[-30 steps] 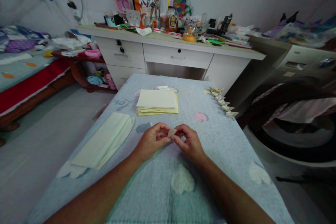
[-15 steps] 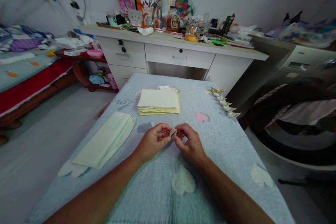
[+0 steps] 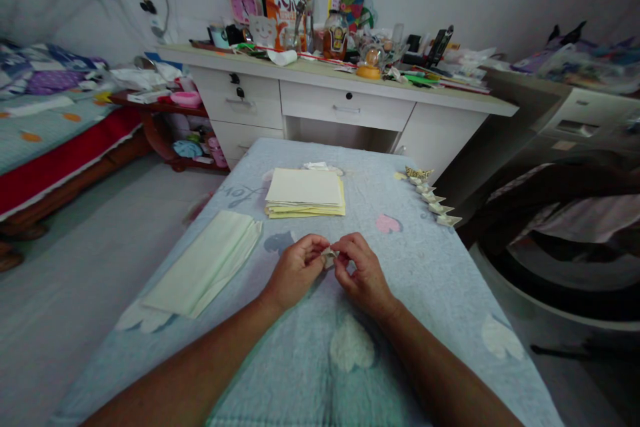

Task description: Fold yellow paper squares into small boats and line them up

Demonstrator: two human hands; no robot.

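Note:
A small pale piece of folded paper (image 3: 329,257) is pinched between my two hands, low over the cloth-covered table. My left hand (image 3: 299,268) is closed on its left side, thumb toward me. From the right, my right hand (image 3: 361,271) grips it between thumb and fingertips. Fingers hide most of the piece, so its full shape cannot be made out. Beyond my hands lies a stack of cream and yellow paper sheets (image 3: 304,187). Several small folded paper boats (image 3: 440,207) stand in a row along the table's right edge, with a patterned one (image 3: 419,173) at the far end.
Long pale green folded paper (image 3: 203,263) lies on the left of the table (image 3: 425,293). Behind stands a white desk (image 3: 345,107) crowded with jars, a bag and small items. A washing machine (image 3: 565,127) is at the right, a bed (image 3: 55,127) at the left.
The folded paper has turned in my fingers and shows a flatter side, with my right fingers now over its top. The view has shifted slightly.

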